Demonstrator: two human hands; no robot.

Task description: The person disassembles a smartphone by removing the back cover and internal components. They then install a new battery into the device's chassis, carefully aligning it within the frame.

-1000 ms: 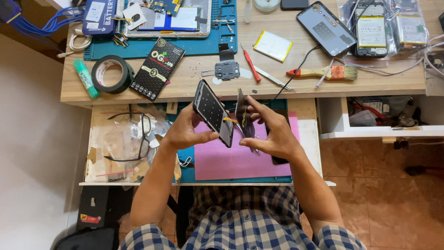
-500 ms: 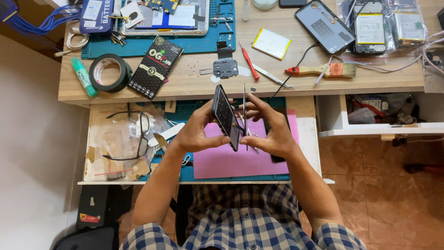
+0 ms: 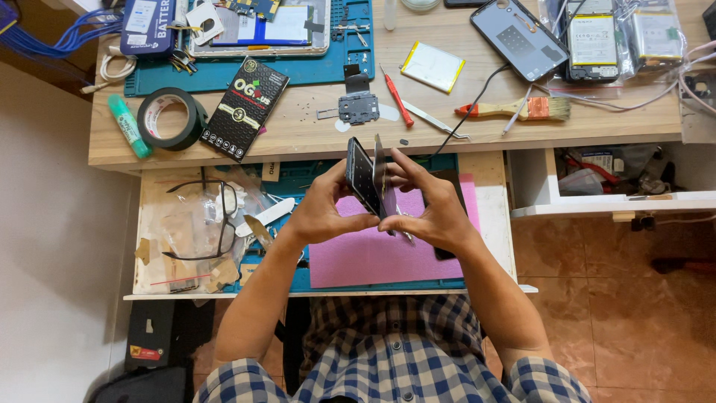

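I hold an opened dark smartphone (image 3: 363, 176) upright on its edge above a pink mat (image 3: 377, 250). My left hand (image 3: 322, 210) grips the phone body from the left. My right hand (image 3: 429, 205) grips a thin panel (image 3: 379, 173) that stands split off from the phone's right side, with the fingers curled over its top and back. Both hands sit close together over the pull-out shelf (image 3: 494, 195) in front of the desk.
On the wooden desk (image 3: 298, 130) lie a black tape roll (image 3: 168, 118), a black packet (image 3: 245, 107), a red screwdriver (image 3: 397, 94), tweezers (image 3: 436, 121), a brush (image 3: 522, 109), a flat battery (image 3: 433, 66) and other phones (image 3: 518, 39). Glasses (image 3: 209, 220) rest on the shelf's left. An open drawer (image 3: 604, 175) is at right.
The phone has turned from a slanted, screen-visible pose to standing nearly edge-on. Both hands have closed in tighter around it, and the thin panel now stands beside the body.
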